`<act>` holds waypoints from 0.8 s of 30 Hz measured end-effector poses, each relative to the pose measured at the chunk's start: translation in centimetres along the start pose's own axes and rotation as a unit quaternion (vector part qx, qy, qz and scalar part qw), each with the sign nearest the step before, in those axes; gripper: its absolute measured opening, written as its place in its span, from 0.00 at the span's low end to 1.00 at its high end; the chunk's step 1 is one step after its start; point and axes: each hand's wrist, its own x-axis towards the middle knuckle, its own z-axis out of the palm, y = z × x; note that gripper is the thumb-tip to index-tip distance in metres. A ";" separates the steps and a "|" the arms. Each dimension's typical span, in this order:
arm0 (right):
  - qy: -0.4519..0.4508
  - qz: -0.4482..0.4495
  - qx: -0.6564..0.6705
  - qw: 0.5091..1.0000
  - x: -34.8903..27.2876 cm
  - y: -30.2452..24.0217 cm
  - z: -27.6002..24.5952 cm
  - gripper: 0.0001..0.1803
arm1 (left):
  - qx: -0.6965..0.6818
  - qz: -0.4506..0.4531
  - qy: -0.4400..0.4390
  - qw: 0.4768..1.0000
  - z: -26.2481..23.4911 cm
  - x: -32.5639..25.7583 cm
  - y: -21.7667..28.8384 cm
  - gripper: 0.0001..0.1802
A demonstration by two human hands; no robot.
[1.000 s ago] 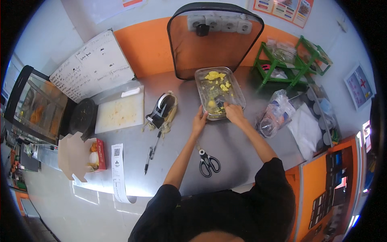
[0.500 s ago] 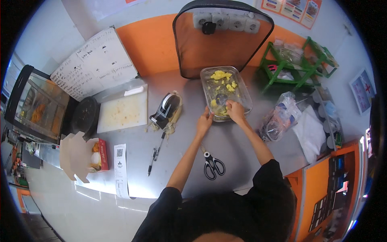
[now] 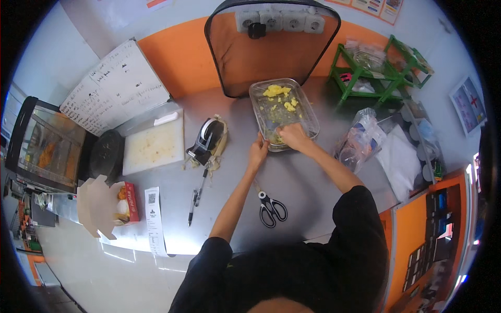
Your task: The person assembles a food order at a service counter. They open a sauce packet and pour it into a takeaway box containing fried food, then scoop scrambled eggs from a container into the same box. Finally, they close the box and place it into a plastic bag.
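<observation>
A clear glass baking dish (image 3: 309,110) stands on the steel counter, with yellow food pieces (image 3: 276,92) at its far end. My left hand (image 3: 258,152) touches the dish's near left corner from outside. My right hand (image 3: 293,136) reaches into the near end of the dish, fingers curled down among the food; what they hold is hidden.
Black-handled scissors (image 3: 271,207) lie near my left forearm. A tape dispenser (image 3: 207,139), a pen (image 3: 197,194), a white cutting board (image 3: 153,146), an open cardboard box (image 3: 107,204) and a paper slip (image 3: 154,220) lie left. A plastic bag (image 3: 358,141) and a green rack (image 3: 378,72) stand right. A black mesh screen (image 3: 271,47) stands behind.
The view has shifted slightly. Both hands stay at the near end of the dish, with the right hand reaching a little deeper into it.
</observation>
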 end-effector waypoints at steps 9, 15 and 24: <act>0.077 0.209 0.104 0.969 -0.4 -0.4 0.7 0.06 | 0.065 0.001 0.048 0.997 0.7 0.7 -1.7 0.28; -0.004 0.211 0.137 0.968 0.6 0.9 2.9 0.07 | 0.010 -0.032 0.009 0.999 1.1 0.8 -1.5 0.26; 0.073 0.116 -0.006 0.990 -0.4 0.0 2.4 0.07 | 0.056 0.032 0.044 0.997 0.5 0.7 -1.5 0.26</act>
